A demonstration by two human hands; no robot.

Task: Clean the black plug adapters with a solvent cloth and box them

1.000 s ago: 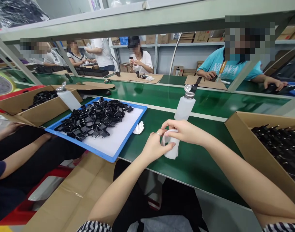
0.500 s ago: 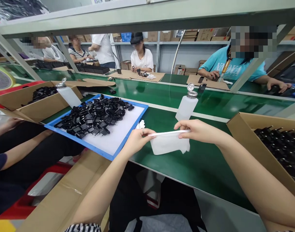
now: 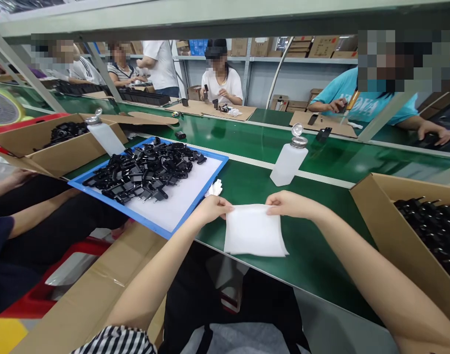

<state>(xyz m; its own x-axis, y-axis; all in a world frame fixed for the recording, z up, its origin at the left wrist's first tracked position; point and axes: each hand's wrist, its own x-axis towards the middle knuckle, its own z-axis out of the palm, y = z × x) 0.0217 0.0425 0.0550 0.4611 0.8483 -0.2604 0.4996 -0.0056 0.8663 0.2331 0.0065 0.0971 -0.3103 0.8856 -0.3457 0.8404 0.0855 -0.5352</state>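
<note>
A white cloth (image 3: 253,231) lies spread flat on the green table (image 3: 313,255) in front of me. My left hand (image 3: 212,208) pinches its far left corner. My right hand (image 3: 289,204) pinches its far right corner. Just beyond my right hand stands a white plastic bottle (image 3: 288,162) with a metal flip cap. To my left, a blue-rimmed tray (image 3: 175,201) holds a heap of black plug adapters (image 3: 147,169). A small crumpled white cloth (image 3: 214,188) sits by the tray's edge.
A cardboard box (image 3: 398,231) of black plugs stands at the right. Another box (image 3: 44,147) and a second bottle (image 3: 104,133) are at the left, near a seated person's arms (image 3: 33,216). Several people work across the green belt (image 3: 254,140).
The cloth, folded small between my hands a second ago, was pulled open in the air and now lies spread flat on the table, both hands still on its far corners.
</note>
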